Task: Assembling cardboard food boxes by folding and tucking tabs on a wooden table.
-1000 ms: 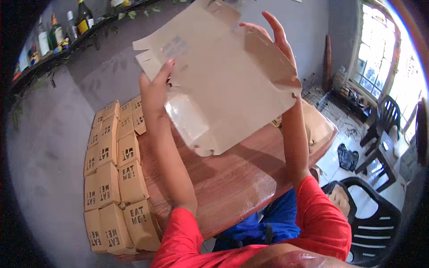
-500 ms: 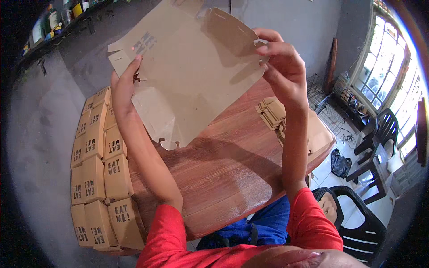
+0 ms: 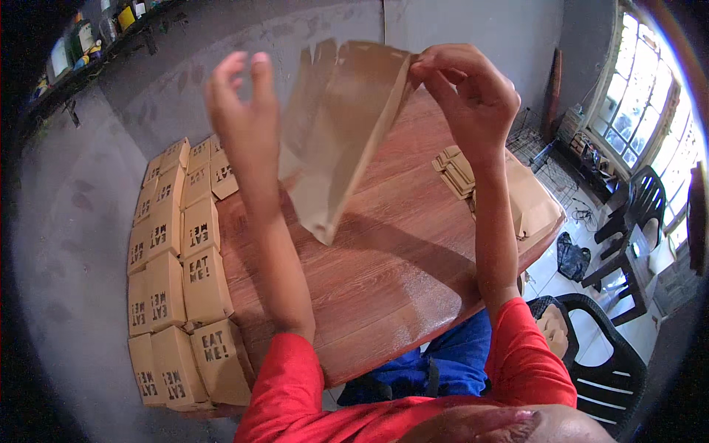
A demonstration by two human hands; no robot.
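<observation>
A brown cardboard box blank hangs in the air over the wooden table, tilted, with one side folded up and its left edge blurred. My right hand pinches its upper right corner between thumb and fingers. My left hand is off the cardboard, raised just to its left, slightly blurred, fingers apart and nothing in them. Beneath the blank, its shadow falls across the tabletop.
Folded brown boxes with dark stencilled lettering stand in rows along the table's left side. Flat cardboard pieces are stacked at the right edge. A black plastic chair is at the lower right. Bottles line a shelf at upper left.
My left hand has let go of the blank and risen. The blank, still in my right hand, has turned from broad and flat to a narrower, folded slant.
</observation>
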